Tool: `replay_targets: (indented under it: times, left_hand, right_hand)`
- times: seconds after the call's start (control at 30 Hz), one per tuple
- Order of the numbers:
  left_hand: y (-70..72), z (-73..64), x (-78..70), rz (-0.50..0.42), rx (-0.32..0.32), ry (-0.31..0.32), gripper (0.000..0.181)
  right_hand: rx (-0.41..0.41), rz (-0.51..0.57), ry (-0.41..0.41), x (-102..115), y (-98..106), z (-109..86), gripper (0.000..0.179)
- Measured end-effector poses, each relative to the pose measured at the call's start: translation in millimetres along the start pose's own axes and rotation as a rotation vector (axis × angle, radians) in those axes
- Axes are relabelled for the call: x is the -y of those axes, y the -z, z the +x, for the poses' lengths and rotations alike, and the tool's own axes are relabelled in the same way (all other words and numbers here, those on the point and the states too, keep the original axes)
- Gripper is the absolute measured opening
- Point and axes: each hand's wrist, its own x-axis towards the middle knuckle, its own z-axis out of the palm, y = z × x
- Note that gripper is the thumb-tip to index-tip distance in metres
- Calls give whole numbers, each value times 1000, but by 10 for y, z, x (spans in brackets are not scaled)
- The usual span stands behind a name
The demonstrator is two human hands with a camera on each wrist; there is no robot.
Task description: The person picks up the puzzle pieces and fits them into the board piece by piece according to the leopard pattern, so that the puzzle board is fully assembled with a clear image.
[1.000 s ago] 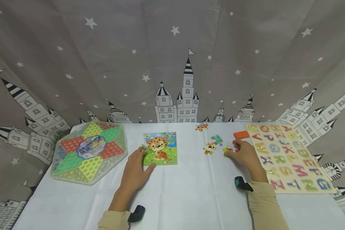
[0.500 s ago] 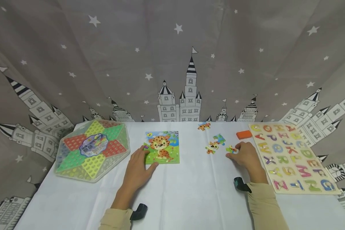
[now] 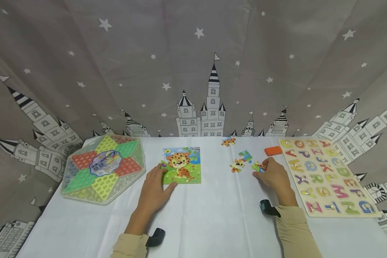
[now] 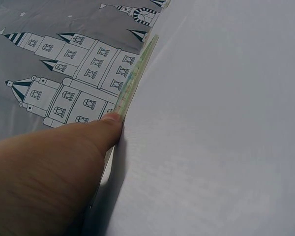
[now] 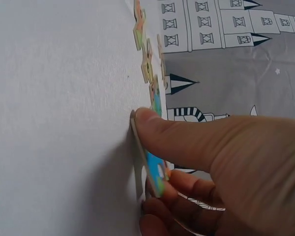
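Observation:
A square leopard puzzle (image 3: 180, 168) lies left of the table's middle, showing a spotted cub on green grass. My left hand (image 3: 153, 188) rests at its near left corner, fingertips on the left edge and thumb at the front edge. A green bit with a purple mark (image 3: 163, 165) juts out beside those fingertips. My right hand (image 3: 274, 175) pinches a green and blue puzzle piece (image 5: 155, 160) between thumb and fingers, tilted in the right wrist view. Nearby lie a cub-face piece (image 3: 237, 165), a blue-green piece (image 3: 245, 155) and an orange spotted piece (image 3: 228, 142).
At the left lies a clear-cased star board game (image 3: 103, 168). An alphabet puzzle board (image 3: 329, 179) lies at the right, near the right forearm. An orange block (image 3: 272, 150) sits just beyond the right hand. A castle-print curtain (image 3: 193, 71) hangs behind the white table (image 3: 209, 218).
The view has shifted slightly. The right hand keeps its pinch on the puzzle piece, which has turned a little in the fingers. The left hand stays at the puzzle's corner.

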Motion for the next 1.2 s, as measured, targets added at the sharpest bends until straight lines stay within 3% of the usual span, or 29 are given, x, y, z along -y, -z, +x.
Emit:
replay_targets:
  times: [0.53,0.73,0.93,1.03,1.2]
  left_hand:
    - [-1,-3,19,-2,-7,1,63]
    - [-2,-6,10,-7,-9,1,63]
    - [-5,-17,1,-6,-21,0,62]
    - [-4,-21,-9,-2,-12,3,62]
    - [-7,-4,-4,0,5,12,63]
  right_hand:
    - [21,87,9,23,-62,30,55]
    - [-13,166,34,5,-96,58,46]
    - [-36,265,193,101,-123,89,39]
    - [10,317,286,325,-179,73,37]
    - [111,288,474,836,-435,84,31]
